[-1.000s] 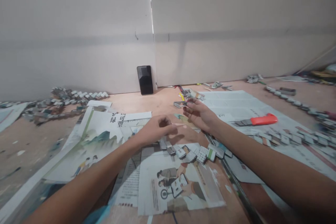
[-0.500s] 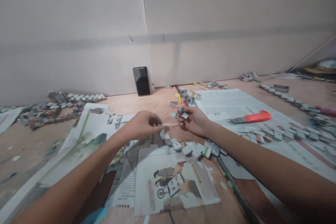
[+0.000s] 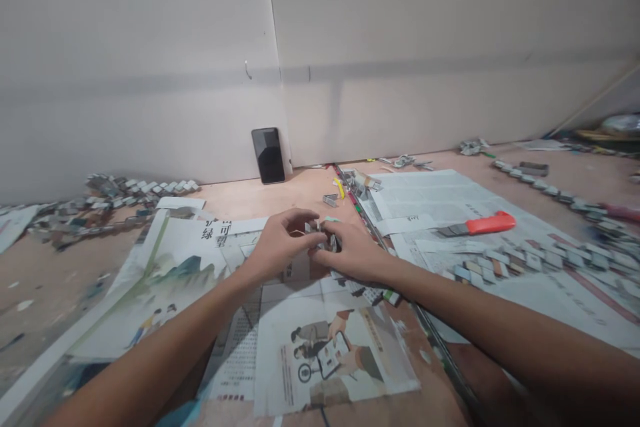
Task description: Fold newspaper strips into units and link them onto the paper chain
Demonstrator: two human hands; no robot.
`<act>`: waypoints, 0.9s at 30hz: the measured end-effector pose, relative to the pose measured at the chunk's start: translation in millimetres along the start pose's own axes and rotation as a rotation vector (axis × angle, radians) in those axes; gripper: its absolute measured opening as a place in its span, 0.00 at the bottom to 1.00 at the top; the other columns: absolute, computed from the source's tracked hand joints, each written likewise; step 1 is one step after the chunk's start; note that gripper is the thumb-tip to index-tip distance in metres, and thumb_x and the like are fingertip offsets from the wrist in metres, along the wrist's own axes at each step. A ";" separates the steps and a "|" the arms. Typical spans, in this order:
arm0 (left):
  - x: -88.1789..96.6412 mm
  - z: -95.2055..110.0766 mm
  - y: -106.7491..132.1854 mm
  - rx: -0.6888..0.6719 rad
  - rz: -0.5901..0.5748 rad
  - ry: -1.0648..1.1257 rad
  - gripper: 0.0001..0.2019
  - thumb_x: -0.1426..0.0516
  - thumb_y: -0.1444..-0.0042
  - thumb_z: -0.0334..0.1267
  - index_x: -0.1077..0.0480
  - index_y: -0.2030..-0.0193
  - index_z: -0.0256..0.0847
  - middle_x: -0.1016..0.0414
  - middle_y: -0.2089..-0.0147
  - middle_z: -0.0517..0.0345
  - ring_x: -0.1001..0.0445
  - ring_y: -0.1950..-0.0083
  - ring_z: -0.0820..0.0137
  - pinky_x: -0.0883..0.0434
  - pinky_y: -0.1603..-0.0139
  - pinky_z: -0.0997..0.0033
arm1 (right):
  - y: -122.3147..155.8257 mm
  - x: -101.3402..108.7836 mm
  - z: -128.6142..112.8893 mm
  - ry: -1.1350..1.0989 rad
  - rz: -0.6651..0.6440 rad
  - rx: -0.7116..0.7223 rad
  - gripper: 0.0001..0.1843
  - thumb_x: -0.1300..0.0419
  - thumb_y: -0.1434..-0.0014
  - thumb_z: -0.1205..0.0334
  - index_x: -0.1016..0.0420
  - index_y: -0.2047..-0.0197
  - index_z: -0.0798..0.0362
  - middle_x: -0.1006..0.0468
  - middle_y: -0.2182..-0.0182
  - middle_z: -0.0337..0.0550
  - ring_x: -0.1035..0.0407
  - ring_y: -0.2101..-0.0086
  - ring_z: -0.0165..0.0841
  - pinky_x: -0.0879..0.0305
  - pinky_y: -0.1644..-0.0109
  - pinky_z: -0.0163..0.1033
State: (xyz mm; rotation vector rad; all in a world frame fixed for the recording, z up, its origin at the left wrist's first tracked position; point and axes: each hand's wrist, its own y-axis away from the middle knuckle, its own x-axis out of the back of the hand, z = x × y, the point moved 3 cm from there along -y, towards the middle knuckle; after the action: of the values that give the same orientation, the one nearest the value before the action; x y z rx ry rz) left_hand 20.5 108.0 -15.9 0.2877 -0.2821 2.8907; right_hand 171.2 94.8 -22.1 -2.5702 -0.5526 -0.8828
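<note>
Both hands meet over the middle of the table. My left hand (image 3: 286,240) curls its thumb and fingers round the end of a folded-paper chain (image 3: 367,292). My right hand (image 3: 353,250) pinches the same end from the other side, so the small folded piece between the fingertips is mostly hidden. From under my right hand the chain of interlocked newspaper links trails across a newspaper sheet (image 3: 345,357) with a printed drawing. A small loose folded paper piece (image 3: 330,200) lies just beyond the fingers.
A black phone (image 3: 269,155) leans against the wall. At right, a red-handled knife (image 3: 477,223) lies on newspaper near another paper chain (image 3: 530,257). A heap of paper chain (image 3: 115,197) sits at the left back. Paper scraps (image 3: 363,181) lie behind my hands.
My right hand has moved left and turned towards my left hand, bringing its folded pieces to the chain's end. The hands were apart before and now meet.
</note>
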 end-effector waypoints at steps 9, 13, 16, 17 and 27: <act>-4.3 -15.8 2.6 0.044 0.041 0.108 0.11 0.36 0.54 0.39 0.27 0.64 0.39 0.25 0.66 0.55 0.29 0.65 0.70 0.34 0.63 0.71 | -2.3 -0.5 5.4 -0.041 -0.053 0.038 0.17 0.42 0.44 0.52 0.28 0.53 0.50 0.24 0.58 0.45 0.32 0.59 0.40 0.38 0.59 0.44; -2.9 -15.5 1.7 0.007 0.005 0.020 0.10 0.37 0.52 0.41 0.29 0.65 0.38 0.27 0.66 0.55 0.30 0.66 0.71 0.34 0.65 0.72 | -1.5 -2.5 5.5 -0.046 -0.081 0.050 0.17 0.42 0.44 0.51 0.28 0.54 0.50 0.24 0.59 0.45 0.32 0.59 0.41 0.38 0.59 0.44; -2.5 -11.2 2.2 -0.042 -0.096 -0.018 0.09 0.39 0.51 0.40 0.33 0.67 0.39 0.30 0.66 0.57 0.31 0.66 0.72 0.35 0.66 0.73 | -0.7 -4.4 4.1 -0.033 -0.099 0.071 0.12 0.40 0.45 0.54 0.28 0.60 0.51 0.24 0.62 0.43 0.32 0.63 0.38 0.38 0.62 0.42; -2.7 -9.6 2.8 -0.065 -0.135 -0.029 0.08 0.40 0.51 0.39 0.34 0.67 0.39 0.31 0.66 0.58 0.32 0.66 0.72 0.36 0.65 0.73 | -0.3 -5.3 2.9 -0.030 -0.109 0.087 0.10 0.40 0.46 0.56 0.28 0.62 0.51 0.24 0.63 0.43 0.32 0.63 0.38 0.38 0.62 0.42; -5.3 -9.3 5.0 -0.221 -0.253 -0.020 0.06 0.42 0.53 0.32 0.39 0.71 0.38 0.33 0.62 0.56 0.34 0.61 0.70 0.37 0.61 0.72 | 2.2 -8.5 -6.0 -0.023 -0.166 0.139 0.14 0.39 0.46 0.53 0.28 0.62 0.54 0.24 0.63 0.44 0.31 0.63 0.37 0.37 0.61 0.39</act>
State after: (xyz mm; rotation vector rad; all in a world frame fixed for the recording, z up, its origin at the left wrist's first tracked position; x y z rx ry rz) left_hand 22.8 104.2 -26.9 0.2904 -0.5245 2.5814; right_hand 163.0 88.2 -23.6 -2.4387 -0.8149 -0.8368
